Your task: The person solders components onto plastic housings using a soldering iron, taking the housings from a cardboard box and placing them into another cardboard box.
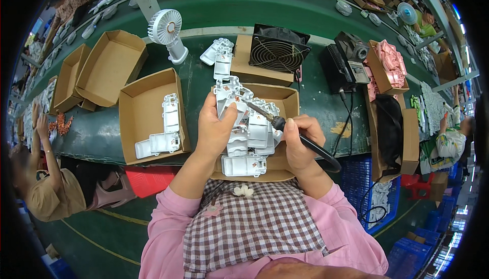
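Observation:
My left hand (213,131) is closed around a white plastic housing (227,86) with small copper-coloured contacts, lifted over a cardboard box (285,93). In my right hand (302,144) is a soldering iron (321,151) with a black handle. Its metal tip points left and reaches the held housing near my left thumb; whether it touches cannot be made out. Beneath both hands, several similar white housings (259,129) are heaped in the box. One more housing (244,166) lies flat at the box's near edge.
Left of my hands stands a cardboard tray (125,113) with a few white housings. A small white fan (167,27) is upright behind it. Beyond the box are a black cooling fan (280,50) and a black soldering station (338,67). Pink parts (391,62) fill a box at right.

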Tool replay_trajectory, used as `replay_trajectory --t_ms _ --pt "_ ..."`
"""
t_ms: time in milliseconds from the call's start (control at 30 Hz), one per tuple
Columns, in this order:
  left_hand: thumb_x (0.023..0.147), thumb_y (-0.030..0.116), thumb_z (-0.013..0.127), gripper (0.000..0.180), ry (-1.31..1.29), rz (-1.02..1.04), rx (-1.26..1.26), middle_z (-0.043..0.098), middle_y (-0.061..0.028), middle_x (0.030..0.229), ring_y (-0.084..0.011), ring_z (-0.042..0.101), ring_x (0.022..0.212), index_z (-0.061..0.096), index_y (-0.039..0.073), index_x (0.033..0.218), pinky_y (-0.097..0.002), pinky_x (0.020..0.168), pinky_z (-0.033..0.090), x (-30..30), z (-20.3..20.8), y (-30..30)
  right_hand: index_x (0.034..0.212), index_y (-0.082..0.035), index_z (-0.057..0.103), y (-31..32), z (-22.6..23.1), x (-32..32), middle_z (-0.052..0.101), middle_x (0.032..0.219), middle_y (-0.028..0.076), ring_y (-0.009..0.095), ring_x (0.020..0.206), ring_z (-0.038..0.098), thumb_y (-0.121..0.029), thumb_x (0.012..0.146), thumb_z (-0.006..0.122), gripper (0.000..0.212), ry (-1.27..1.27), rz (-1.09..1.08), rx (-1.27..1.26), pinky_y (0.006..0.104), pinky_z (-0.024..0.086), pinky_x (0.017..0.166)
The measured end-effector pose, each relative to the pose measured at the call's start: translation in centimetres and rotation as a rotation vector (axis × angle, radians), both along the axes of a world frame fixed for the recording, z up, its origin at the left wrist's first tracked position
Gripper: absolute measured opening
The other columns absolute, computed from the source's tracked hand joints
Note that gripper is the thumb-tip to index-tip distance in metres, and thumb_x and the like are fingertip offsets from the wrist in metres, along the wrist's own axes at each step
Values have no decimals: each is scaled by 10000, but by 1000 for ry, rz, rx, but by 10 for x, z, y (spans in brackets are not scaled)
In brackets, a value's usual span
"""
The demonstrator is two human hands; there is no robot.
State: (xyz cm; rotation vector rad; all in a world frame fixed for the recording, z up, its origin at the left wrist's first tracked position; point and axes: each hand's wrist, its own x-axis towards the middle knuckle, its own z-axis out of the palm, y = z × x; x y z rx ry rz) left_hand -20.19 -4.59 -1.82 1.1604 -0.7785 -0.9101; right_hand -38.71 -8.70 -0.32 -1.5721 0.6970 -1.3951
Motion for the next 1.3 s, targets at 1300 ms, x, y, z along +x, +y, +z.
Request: replay_trajectory --t_ms 1300 --pt "860 35 589 237 28 35 92 644 -71 1010 -100 593 875 566 -28 1087 -248 778 479 -4 6 3 802 -19 553 -3 1 4 568 669 27 51 554 448 -60 864 674 142 29 -24 7 213 357 494"
